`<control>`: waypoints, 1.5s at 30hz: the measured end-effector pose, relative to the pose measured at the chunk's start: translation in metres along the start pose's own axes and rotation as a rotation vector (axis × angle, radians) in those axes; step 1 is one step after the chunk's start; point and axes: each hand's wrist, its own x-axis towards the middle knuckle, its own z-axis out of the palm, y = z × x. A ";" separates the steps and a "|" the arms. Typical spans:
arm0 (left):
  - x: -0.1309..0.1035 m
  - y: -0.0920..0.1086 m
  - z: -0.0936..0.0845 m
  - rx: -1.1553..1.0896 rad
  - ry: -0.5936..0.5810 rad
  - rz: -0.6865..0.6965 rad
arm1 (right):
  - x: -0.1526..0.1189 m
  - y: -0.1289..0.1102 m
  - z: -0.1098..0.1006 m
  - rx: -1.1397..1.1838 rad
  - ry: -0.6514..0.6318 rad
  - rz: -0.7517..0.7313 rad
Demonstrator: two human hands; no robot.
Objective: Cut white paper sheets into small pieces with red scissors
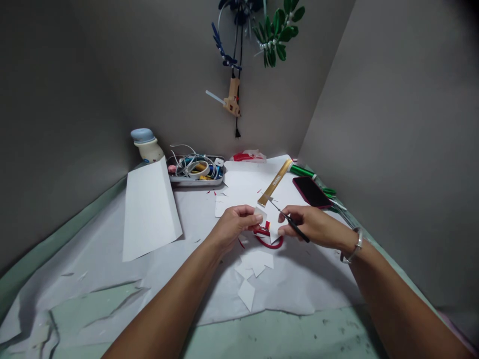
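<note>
Pinched between thumb and fingers, a small white paper piece (261,213) is in my left hand (238,224). My right hand (307,224) grips a slim black-handled tool (296,229) with a thin metal tip, which looks like a craft knife. Its tip points up and left, close to the lower end of a gold glue tube (276,183). Below my hands lie red-handled scissors (270,244), partly covered by white paper. Cut white paper pieces (258,262) are on the sheet nearer to me.
A folded white card (149,214) stands at the left, by a cream jar with a blue lid (147,144). Behind is a metal tray (198,183) of tape and cables. A phone (311,191) lies right. A glue gun (232,98) hangs on the wall.
</note>
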 end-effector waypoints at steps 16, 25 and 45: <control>-0.002 -0.003 -0.003 0.280 -0.045 -0.131 | 0.021 0.003 0.033 0.496 0.100 0.023; -0.008 0.004 -0.014 0.556 -0.335 -0.183 | 0.017 0.021 0.006 0.414 0.133 0.083; 0.003 -0.044 0.009 1.228 -0.024 0.408 | 0.024 0.053 0.031 0.473 0.358 0.231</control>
